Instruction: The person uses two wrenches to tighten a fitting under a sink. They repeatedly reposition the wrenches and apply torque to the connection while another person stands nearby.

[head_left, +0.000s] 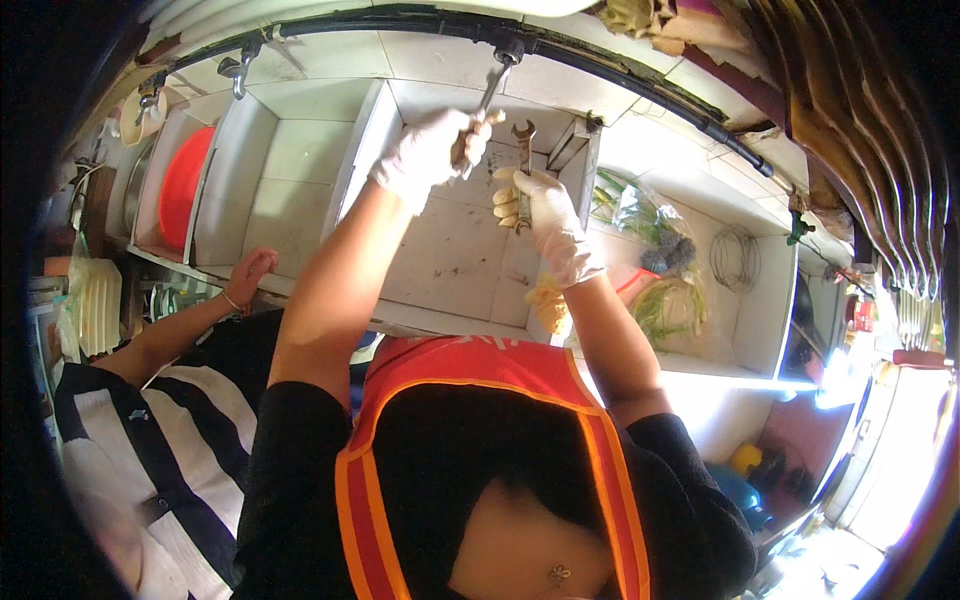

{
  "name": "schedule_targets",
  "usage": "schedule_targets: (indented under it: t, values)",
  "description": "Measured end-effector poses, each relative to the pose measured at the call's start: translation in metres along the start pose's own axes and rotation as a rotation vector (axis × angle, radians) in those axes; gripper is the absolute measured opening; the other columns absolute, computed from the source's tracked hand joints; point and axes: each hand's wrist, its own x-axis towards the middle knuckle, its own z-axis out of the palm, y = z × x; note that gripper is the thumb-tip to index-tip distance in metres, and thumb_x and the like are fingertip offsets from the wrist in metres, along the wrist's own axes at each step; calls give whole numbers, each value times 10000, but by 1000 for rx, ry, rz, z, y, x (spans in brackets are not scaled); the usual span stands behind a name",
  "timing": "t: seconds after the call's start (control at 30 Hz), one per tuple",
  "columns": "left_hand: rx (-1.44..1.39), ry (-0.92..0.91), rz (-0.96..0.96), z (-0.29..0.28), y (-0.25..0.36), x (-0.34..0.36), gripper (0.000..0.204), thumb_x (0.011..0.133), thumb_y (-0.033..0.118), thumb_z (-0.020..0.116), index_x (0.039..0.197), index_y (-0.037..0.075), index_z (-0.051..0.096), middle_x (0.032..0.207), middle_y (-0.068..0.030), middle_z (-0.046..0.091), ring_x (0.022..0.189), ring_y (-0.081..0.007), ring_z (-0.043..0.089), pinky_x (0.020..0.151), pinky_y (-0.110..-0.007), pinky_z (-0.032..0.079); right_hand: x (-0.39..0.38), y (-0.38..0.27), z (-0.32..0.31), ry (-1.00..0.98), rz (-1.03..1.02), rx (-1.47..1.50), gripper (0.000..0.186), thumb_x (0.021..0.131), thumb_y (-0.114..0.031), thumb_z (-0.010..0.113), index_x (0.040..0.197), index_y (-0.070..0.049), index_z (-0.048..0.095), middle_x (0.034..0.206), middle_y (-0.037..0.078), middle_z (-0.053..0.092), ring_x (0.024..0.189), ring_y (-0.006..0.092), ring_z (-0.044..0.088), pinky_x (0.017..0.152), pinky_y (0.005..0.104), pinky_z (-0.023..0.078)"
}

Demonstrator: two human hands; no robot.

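In my gloved left hand (438, 152) is a slim metal wrench (491, 92), tilted, its upper end at a fitting (508, 45) on the dark overhead pipe. The fingers are wrapped round its lower part, so most of that end is hidden. My gloved right hand (545, 205) grips a second wrench (525, 160), a double-ended one, upright with its open jaw pointing up. This one stands apart from the pipe, a little right of my left hand. Below both hands lies a white tiled basin (440, 260) with dark specks on its floor.
The dark pipe (640, 85) runs across the back, bearing taps (238, 72) at left. A red round basin (185, 188) stands in the left compartment. Greens in plastic (650, 230) and a wire coil (735, 258) lie at right. Another person's hand (255, 270) rests at the left edge.
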Motion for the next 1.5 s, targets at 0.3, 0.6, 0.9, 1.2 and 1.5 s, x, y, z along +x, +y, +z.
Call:
schedule_targets:
  t: [0.3, 0.6, 0.9, 1.2, 1.5]
  values:
    - [210, 253, 88, 9, -29, -9, 223, 907, 210, 463, 1028, 53, 565, 624, 42, 478, 456, -52, 419, 353, -202, 330, -2, -2, 3, 18, -22, -74, 292, 899, -229, 437, 992, -17, 613, 727, 94, 612, 598, 173, 579, 543, 273, 464]
    - [187, 227, 147, 15, 0, 11, 161, 895, 194, 484, 884, 59, 571, 578, 39, 491, 415, -48, 408, 336, -204, 326, -2, -5, 1, 2, -41, -43, 276, 912, -201, 424, 972, 7, 595, 714, 120, 617, 574, 187, 599, 510, 271, 478]
    - [544, 442, 229, 10, 4, 16, 184, 889, 209, 497, 917, 52, 589, 581, 23, 497, 402, -63, 410, 353, -225, 316, 5, -31, 12, -83, -143, 43, 330, 937, -247, 384, 968, 18, 579, 660, 111, 594, 530, 186, 572, 478, 283, 465]
    - [515, 469, 473, -6, -22, 38, 154, 864, 154, 522, 866, 19, 596, 550, 3, 502, 388, -63, 407, 345, -228, 302, 38, -56, 41, -7, 8, 243, 287, 921, -230, 375, 798, -24, 533, 575, 29, 463, 415, 143, 383, 421, 282, 357]
    - [416, 392, 495, -20, -26, 52, 114, 849, 59, 481, 843, 4, 581, 575, 5, 496, 418, -66, 420, 358, -221, 317, 34, -58, 65, -13, -20, 174, 255, 912, -200, 368, 793, -29, 515, 564, 0, 430, 436, 115, 362, 415, 257, 327]
